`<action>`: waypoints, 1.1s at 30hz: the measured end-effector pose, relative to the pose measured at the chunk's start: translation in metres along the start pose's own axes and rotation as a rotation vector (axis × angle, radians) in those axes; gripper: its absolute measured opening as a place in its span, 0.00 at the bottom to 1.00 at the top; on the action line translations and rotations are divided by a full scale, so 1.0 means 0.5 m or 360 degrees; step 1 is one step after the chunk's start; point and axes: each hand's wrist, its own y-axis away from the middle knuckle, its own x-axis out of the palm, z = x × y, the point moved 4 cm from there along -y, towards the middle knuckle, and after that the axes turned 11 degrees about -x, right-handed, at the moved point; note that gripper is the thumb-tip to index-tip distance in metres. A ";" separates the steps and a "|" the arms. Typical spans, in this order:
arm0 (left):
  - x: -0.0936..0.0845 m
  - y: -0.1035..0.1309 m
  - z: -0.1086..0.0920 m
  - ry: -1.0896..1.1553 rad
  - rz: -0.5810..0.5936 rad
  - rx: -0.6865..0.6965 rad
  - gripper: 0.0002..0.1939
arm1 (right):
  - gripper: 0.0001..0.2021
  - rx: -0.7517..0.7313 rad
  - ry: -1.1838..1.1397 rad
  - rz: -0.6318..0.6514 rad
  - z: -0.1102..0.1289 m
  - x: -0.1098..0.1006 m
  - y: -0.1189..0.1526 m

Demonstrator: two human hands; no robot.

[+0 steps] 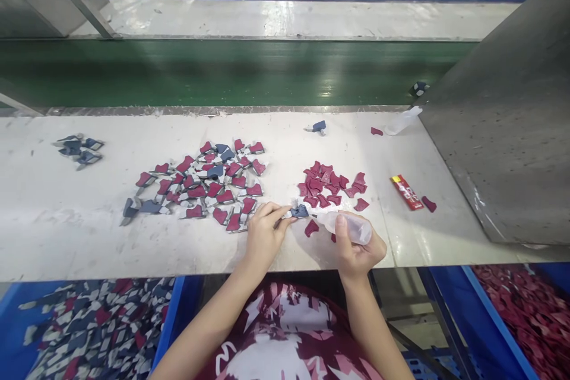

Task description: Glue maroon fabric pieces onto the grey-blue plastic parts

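My left hand pinches a small navy and grey plastic part against the white worktop. In my right hand lies a translucent squeeze bottle, tilted so that its thin nozzle reaches the navy part. Whether any liquid comes out is too small to tell. Just beyond the nozzle is a loose pile of maroon plastic pieces, with a single maroon piece below it. Left of my hands spreads a heap of navy and grey parts with maroon pieces on them.
A red packet and a second clear bottle lie at the right, near a metal panel. Behind the worktop runs a green conveyor belt. Blue bins of parts stand below the front edge on both sides.
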 end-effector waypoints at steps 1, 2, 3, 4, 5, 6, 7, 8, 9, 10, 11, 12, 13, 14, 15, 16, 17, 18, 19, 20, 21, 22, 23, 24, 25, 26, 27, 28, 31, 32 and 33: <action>0.000 0.000 0.000 0.0001 0.0000 0.0001 0.11 | 0.08 0.0020 -0.0025 -0.0002 -0.001 0.000 0.002; 0.001 0.001 0.001 0.0001 0.0000 0.0000 0.11 | 0.08 0.0035 -0.0051 -0.0003 -0.002 -0.001 0.003; 0.001 0.001 0.001 0.0003 0.0000 -0.0001 0.10 | 0.07 0.0041 -0.0073 -0.0007 -0.001 -0.001 0.003; 0.002 0.001 0.001 0.0007 -0.0001 -0.0002 0.10 | 0.07 0.0042 -0.0088 -0.0012 0.001 -0.001 0.002; 0.002 0.002 0.002 0.0010 0.0000 -0.0003 0.10 | 0.07 0.0037 -0.0097 -0.0015 0.003 -0.001 0.000; 0.002 0.002 0.002 0.0012 0.0001 -0.0004 0.11 | 0.07 0.0027 -0.0099 -0.0013 0.006 0.000 -0.003; 0.003 0.002 0.002 0.0013 0.0005 -0.0004 0.11 | 0.07 0.0014 -0.0097 -0.0009 0.009 0.001 -0.005; 0.003 0.002 0.002 0.0014 0.0006 -0.0006 0.11 | 0.07 0.0001 -0.0095 0.0001 0.013 0.002 -0.008; 0.003 0.002 0.003 0.0011 0.0005 -0.0008 0.11 | 0.08 -0.0012 -0.0092 0.0012 0.016 0.004 -0.010; 0.003 0.001 0.003 0.0006 0.0006 -0.0009 0.11 | 0.08 -0.0021 -0.0091 0.0025 0.019 0.005 -0.012; 0.003 0.001 0.004 -0.0001 0.0007 -0.0008 0.11 | 0.08 -0.0030 -0.0093 0.0038 0.023 0.007 -0.014; 0.004 0.001 0.004 -0.0010 0.0006 -0.0005 0.12 | 0.08 -0.0036 -0.0098 0.0049 0.025 0.008 -0.015; 0.004 0.001 0.005 -0.0020 0.0002 -0.0001 0.13 | 0.08 -0.0043 -0.0107 0.0058 0.028 0.009 -0.015; 0.004 0.002 0.005 -0.0030 -0.0001 0.0004 0.13 | 0.08 -0.0052 -0.0121 0.0068 0.031 0.011 -0.016; 0.004 0.002 0.006 -0.0038 -0.0003 0.0009 0.14 | 0.08 -0.0063 -0.0136 0.0077 0.034 0.012 -0.016; 0.005 0.002 0.006 -0.0044 -0.0007 0.0011 0.14 | 0.08 -0.0073 -0.0152 0.0088 0.036 0.013 -0.017; 0.005 0.003 0.006 -0.0045 -0.0011 0.0014 0.15 | 0.07 -0.0081 -0.0165 0.0096 0.039 0.015 -0.017; 0.005 0.003 0.006 -0.0043 -0.0016 0.0017 0.15 | 0.07 -0.0088 -0.0178 0.0102 0.042 0.017 -0.018; 0.005 0.003 0.005 -0.0037 -0.0021 0.0021 0.15 | 0.07 -0.0095 -0.0190 0.0106 0.044 0.019 -0.018; 0.005 0.003 0.005 -0.0030 -0.0028 0.0025 0.15 | 0.06 -0.0100 -0.0202 0.0108 0.045 0.021 -0.019; 0.005 0.003 0.004 -0.0024 -0.0034 0.0027 0.15 | 0.06 -0.0103 -0.0215 0.0110 0.047 0.023 -0.019; 0.005 0.004 0.003 -0.0019 -0.0037 0.0026 0.14 | 0.05 -0.0104 -0.0228 0.0111 0.047 0.025 -0.019; 0.004 0.004 0.002 -0.0018 -0.0036 0.0022 0.14 | 0.05 -0.0103 -0.0241 0.0110 0.047 0.027 -0.019; 0.004 0.004 0.002 -0.0021 -0.0032 0.0016 0.14 | 0.05 -0.0095 -0.0250 0.0109 0.047 0.029 -0.018; 0.004 0.004 0.002 -0.0025 -0.0027 0.0010 0.14 | 0.05 -0.0086 -0.0257 0.0108 0.046 0.031 -0.018; 0.003 0.004 0.002 -0.0030 -0.0024 0.0006 0.15 | 0.06 -0.0076 -0.0263 0.0106 0.045 0.032 -0.017; 0.003 0.004 0.002 -0.0033 -0.0021 0.0004 0.15 | 0.06 -0.0064 -0.0268 0.0107 0.044 0.033 -0.016; 0.003 0.004 0.002 -0.0031 -0.0018 0.0004 0.16 | 0.06 -0.0053 -0.0273 0.0110 0.044 0.034 -0.015; 0.003 0.004 0.003 -0.0009 -0.0019 0.0016 0.16 | 0.06 -0.0033 -0.0283 0.0108 0.043 0.036 -0.014; 0.003 0.004 0.003 -0.0003 -0.0021 0.0022 0.16 | 0.07 -0.0027 -0.0285 0.0105 0.043 0.036 -0.013; 0.004 0.004 0.004 0.0002 -0.0024 0.0028 0.15 | 0.07 -0.0021 -0.0286 0.0100 0.043 0.036 -0.013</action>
